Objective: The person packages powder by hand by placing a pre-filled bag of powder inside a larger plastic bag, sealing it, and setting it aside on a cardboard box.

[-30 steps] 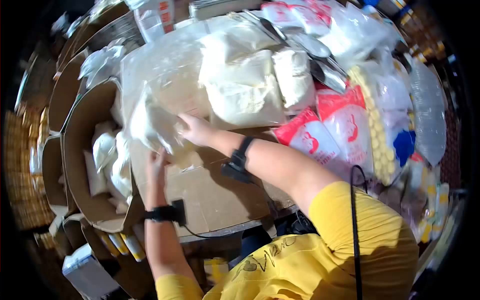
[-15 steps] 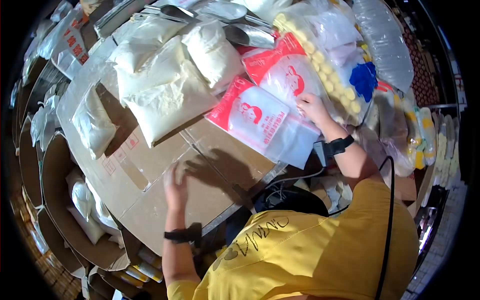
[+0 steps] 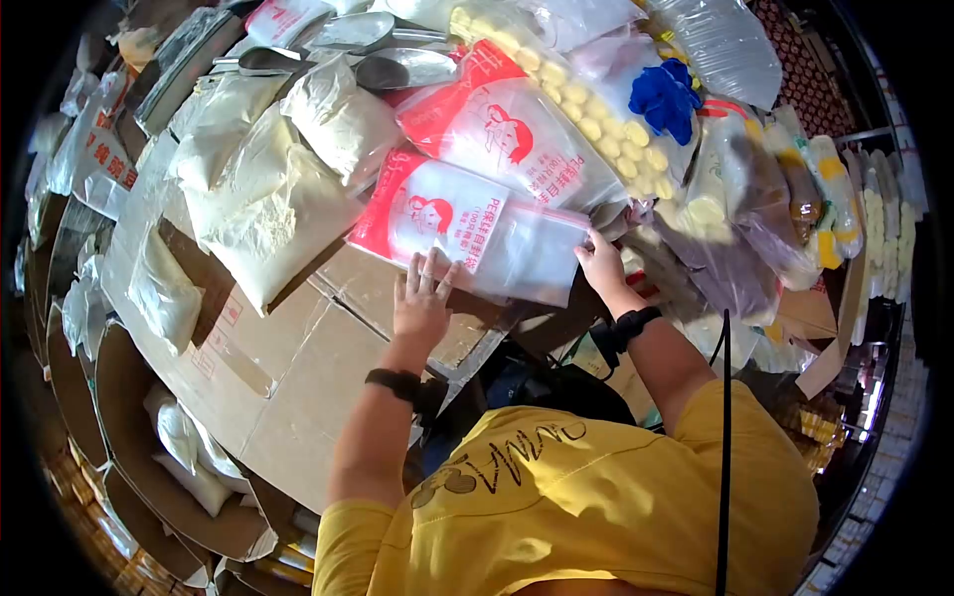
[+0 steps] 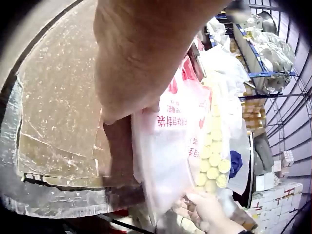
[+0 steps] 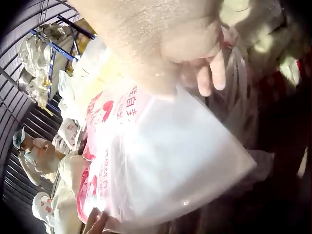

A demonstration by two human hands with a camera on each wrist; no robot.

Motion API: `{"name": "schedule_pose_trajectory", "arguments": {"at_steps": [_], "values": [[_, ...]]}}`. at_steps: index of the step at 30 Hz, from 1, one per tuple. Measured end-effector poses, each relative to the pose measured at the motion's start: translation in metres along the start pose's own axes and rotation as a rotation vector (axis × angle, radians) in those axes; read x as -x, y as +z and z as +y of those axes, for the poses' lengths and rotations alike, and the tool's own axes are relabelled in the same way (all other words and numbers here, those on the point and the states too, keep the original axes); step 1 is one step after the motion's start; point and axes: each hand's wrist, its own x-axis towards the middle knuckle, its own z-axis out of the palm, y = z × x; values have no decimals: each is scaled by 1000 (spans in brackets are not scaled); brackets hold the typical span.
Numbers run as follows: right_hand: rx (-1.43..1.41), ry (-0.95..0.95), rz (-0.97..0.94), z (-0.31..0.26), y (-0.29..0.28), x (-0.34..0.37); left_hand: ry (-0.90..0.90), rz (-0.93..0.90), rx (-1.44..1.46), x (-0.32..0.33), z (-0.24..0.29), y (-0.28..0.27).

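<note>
My right hand [image 3: 602, 266] pinches the outer end of the clear bag [image 3: 534, 256], which lies to its left, sticking out from the red-and-white packet [image 3: 459, 221]; their long axis runs sideways; my left hand [image 3: 422, 310], fingers nearly straight, touches the packet's near edge.

Packet [image 3: 472, 226]: red end, red figure print and lettering on translucent white. Bags [image 3: 273, 214]: cream-white. Cardboard [image 3: 298, 387]: brown, faint red printed outlines. Discs [image 3: 596, 124]: pale yellow. Bundle [image 3: 663, 99]: vivid blue. Scoop [image 3: 407, 70]: silver-grey. Shirt [image 3: 616, 487]: yellow, dark lettering. Wrist straps [image 3: 400, 384]: black.
</note>
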Motion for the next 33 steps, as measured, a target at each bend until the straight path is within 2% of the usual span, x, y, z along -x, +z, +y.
{"name": "schedule_pose_trajectory", "arguments": {"at_steps": [2, 8, 12, 15, 18, 19, 20, 21, 23, 25, 27, 28, 29, 30, 31, 32, 33], "values": [[58, -112, 162, -2, -2, -1, -9, -39, 1, -1, 2, -5], [291, -209, 145, -7, -14, -3, -35, -97, 10, 2, 5, -12], [332, -197, 15, -21, -24, 2, -62, -148, 24, 2, 6, -15], [64, -170, 22, -26, -20, -3, -78, -194, 46, 2, 8, -20], [-819, -15, -253, -56, -31, -13, 29, -22, -8, 4, 13, -23], [-1107, 43, -355, -71, -39, -15, 76, -15, 10, 5, 18, -25], [-1121, -20, -378, -92, -56, -10, 45, -61, 70, 3, 21, -26], [-1145, -122, -358, -111, -71, -6, 16, -109, 133, 4, 24, -27], [-1217, -182, -235, -137, -105, -6, -22, -165, 139, 7, 24, -32], [-1312, -156, 40, -145, -137, -13, -21, -160, 191, 8, 22, -36], [-1432, -456, 18, -179, -187, 5, 8, -100, 288, 13, 14, -33], [-1381, -528, 69, -187, -198, 9, 41, -24, 545, 19, 12, -53], [-1332, -598, 122, -194, -207, 15, 10, -31, 756, 28, 15, -74], [-1259, -650, 118, -214, -209, 32, -21, -33, 966, 39, 17, -97], [-964, -863, 107, -216, -201, 30, -54, -28, 1177, 52, 19, -117], [-810, -1129, 70, -242, -191, 41, 8, 64, 1416, 66, 23, -130], [-751, -1195, -39, -259, -173, 55, 38, 104, 1680, 77, 25, -141]]}}
